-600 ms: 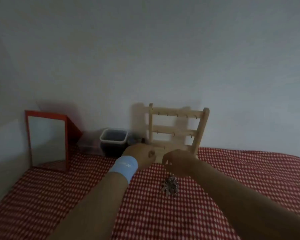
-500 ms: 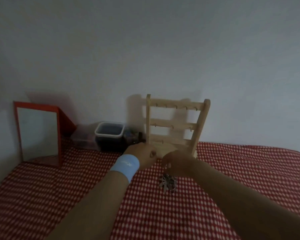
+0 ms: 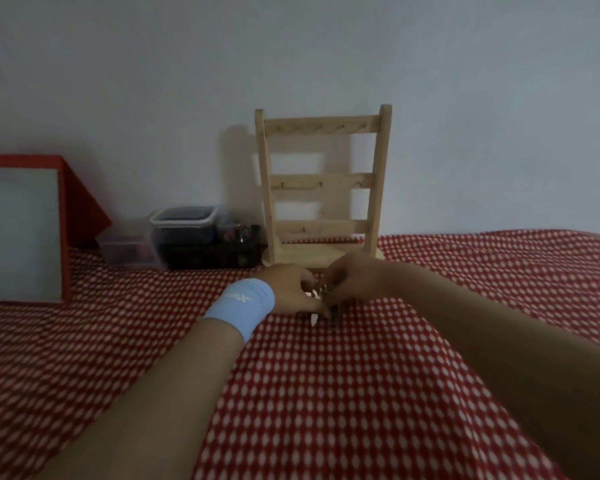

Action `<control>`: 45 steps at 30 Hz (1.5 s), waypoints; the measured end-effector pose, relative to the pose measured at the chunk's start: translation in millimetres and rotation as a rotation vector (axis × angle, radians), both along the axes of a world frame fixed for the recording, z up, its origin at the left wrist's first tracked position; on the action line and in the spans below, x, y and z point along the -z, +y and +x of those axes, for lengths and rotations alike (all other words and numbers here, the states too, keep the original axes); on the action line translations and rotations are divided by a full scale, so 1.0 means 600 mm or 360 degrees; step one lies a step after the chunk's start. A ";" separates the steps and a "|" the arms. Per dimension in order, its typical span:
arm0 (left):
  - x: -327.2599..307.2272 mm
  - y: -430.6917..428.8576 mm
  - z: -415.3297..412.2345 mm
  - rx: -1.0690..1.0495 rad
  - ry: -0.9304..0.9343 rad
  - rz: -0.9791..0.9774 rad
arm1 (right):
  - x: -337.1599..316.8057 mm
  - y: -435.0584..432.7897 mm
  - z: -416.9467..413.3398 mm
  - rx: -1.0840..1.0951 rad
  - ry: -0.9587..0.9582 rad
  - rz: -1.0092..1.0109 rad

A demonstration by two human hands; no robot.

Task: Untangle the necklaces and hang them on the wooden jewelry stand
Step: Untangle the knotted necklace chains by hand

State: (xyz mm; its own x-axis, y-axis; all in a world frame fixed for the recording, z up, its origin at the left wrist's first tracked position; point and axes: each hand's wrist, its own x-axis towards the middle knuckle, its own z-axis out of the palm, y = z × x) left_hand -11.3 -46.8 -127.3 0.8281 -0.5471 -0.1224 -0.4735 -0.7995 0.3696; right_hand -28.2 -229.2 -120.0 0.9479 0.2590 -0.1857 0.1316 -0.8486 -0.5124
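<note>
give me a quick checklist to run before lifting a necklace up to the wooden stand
1. Grip: ok. The left hand and right hand both pinch the necklace tangle.
2. Chains separated: cannot tell. The fingers hide most of the tangle.
3. Tangle's weight: ok. Its lower end hangs down at the checked cloth.
4. Wooden jewelry stand upright: ok. It stands on its base by the wall, just behind the hands.
5. Hooks free: ok. Nothing shows hanging on any rail.
6. Side clutter: ok. The plastic containers sit to the left of the stand.
</note>
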 end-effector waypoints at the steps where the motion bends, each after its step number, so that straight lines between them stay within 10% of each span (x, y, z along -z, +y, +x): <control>1: 0.006 0.002 -0.011 0.0006 -0.0035 -0.0077 | 0.003 -0.001 -0.014 0.0061 -0.0033 0.0122; 10: 0.008 0.018 -0.104 -0.0268 -0.0129 -0.0879 | 0.017 0.019 -0.102 0.0282 -0.0373 0.0524; 30: 0.023 0.015 0.059 -0.0226 -0.0335 -0.1025 | 0.002 0.020 0.054 0.0106 -0.0236 0.0571; 35: 0.007 0.016 0.046 -0.0379 0.0098 -0.1417 | 0.002 0.015 0.045 0.0161 -0.0265 0.0959; 45: -0.046 0.052 0.039 -0.0428 -0.0070 -0.0938 | -0.008 0.025 0.044 0.0437 -0.0288 0.0865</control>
